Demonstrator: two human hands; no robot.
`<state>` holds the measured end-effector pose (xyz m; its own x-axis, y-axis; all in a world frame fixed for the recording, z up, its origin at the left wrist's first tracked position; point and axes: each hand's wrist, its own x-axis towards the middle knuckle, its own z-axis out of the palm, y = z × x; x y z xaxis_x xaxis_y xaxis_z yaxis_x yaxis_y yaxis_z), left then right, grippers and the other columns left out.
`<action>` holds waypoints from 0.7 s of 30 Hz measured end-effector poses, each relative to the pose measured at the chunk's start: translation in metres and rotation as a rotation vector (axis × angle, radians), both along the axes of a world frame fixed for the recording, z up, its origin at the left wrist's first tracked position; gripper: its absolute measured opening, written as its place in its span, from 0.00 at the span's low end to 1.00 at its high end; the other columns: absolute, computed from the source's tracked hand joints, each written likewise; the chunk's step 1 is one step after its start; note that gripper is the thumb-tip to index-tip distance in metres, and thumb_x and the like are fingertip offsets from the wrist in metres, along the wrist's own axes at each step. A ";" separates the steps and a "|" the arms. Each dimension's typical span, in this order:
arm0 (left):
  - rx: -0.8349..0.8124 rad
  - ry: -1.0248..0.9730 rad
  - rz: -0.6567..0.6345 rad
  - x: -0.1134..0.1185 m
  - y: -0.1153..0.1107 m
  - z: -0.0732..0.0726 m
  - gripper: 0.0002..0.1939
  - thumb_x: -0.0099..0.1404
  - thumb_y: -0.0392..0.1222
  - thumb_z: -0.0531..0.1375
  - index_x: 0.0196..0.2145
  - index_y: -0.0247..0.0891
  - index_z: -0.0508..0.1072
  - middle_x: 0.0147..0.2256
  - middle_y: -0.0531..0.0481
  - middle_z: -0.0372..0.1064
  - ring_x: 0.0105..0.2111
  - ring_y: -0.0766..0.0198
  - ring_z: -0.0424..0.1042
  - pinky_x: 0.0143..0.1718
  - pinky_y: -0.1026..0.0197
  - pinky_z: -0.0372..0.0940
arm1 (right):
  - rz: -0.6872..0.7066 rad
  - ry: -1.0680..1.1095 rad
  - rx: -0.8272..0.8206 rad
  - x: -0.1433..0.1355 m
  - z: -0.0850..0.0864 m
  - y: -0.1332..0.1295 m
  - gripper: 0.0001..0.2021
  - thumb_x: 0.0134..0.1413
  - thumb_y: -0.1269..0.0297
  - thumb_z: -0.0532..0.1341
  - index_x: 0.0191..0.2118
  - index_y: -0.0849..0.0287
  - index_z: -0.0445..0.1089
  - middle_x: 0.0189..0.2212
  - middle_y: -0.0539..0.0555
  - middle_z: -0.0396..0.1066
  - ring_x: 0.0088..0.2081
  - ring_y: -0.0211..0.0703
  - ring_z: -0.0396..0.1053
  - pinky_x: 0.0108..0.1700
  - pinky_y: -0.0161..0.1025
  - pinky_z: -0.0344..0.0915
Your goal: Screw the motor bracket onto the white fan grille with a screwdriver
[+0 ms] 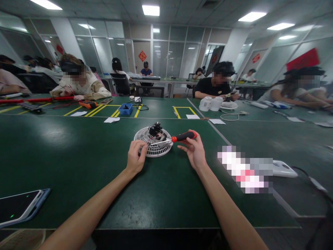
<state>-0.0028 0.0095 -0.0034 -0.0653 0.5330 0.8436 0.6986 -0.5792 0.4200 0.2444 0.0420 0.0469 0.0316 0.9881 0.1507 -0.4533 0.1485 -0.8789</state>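
One driver (172, 139): R hand (195, 152) pinching handle (185, 136), L hand (135, 155) nr tip, grip unclear; grille (154, 151) prob. light, brittle, hold rim (156, 156).

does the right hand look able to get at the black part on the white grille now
Probably yes: the black part sits uncovered on the white grille, close by the right hand. That hand holds the screwdriver, though, so it would likely need to put it down to grasp.
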 end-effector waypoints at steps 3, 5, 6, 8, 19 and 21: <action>0.034 -0.066 0.056 -0.001 0.001 0.000 0.09 0.75 0.43 0.54 0.37 0.40 0.72 0.37 0.48 0.74 0.42 0.58 0.72 0.47 0.53 0.68 | -0.013 -0.041 0.020 -0.001 -0.003 0.001 0.22 0.43 0.60 0.72 0.45 0.50 0.65 0.34 0.44 0.74 0.33 0.40 0.76 0.33 0.37 0.75; 0.038 -0.095 0.072 -0.001 0.002 -0.001 0.10 0.75 0.43 0.54 0.38 0.40 0.72 0.37 0.48 0.74 0.43 0.58 0.71 0.47 0.53 0.68 | -0.012 -0.091 0.029 -0.002 -0.005 0.002 0.22 0.44 0.56 0.73 0.43 0.51 0.64 0.31 0.43 0.73 0.29 0.38 0.73 0.31 0.36 0.74; 0.033 -0.105 0.076 -0.002 0.002 -0.001 0.10 0.75 0.44 0.54 0.38 0.40 0.72 0.37 0.48 0.74 0.43 0.58 0.71 0.47 0.54 0.67 | -0.014 -0.118 0.035 -0.002 -0.006 0.002 0.23 0.45 0.53 0.73 0.42 0.51 0.64 0.30 0.43 0.73 0.28 0.37 0.72 0.31 0.36 0.73; 0.017 -0.121 0.083 -0.003 0.003 0.000 0.11 0.75 0.45 0.54 0.37 0.39 0.72 0.37 0.48 0.73 0.42 0.58 0.71 0.47 0.54 0.67 | -0.028 -0.177 0.055 -0.001 -0.007 0.003 0.24 0.44 0.48 0.74 0.40 0.52 0.63 0.26 0.43 0.72 0.25 0.36 0.69 0.29 0.35 0.71; -0.060 -0.324 0.039 -0.010 0.004 0.000 0.16 0.73 0.49 0.50 0.34 0.40 0.71 0.35 0.48 0.70 0.39 0.58 0.70 0.45 0.55 0.64 | 0.071 -0.502 0.172 0.001 -0.004 -0.004 0.22 0.49 0.43 0.72 0.33 0.54 0.65 0.19 0.43 0.63 0.21 0.36 0.61 0.26 0.36 0.59; -0.083 -0.366 0.048 -0.013 0.007 -0.003 0.15 0.73 0.49 0.50 0.34 0.40 0.70 0.35 0.48 0.70 0.38 0.59 0.70 0.44 0.56 0.64 | 0.140 -0.509 0.186 0.001 -0.001 -0.006 0.22 0.45 0.48 0.74 0.36 0.54 0.65 0.25 0.44 0.66 0.24 0.36 0.63 0.29 0.36 0.61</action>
<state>-0.0160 0.0167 -0.0062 -0.3810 0.5875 0.7139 0.5191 -0.5030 0.6910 0.2455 0.0355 0.0460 -0.2203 0.9328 0.2852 -0.0050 0.2914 -0.9566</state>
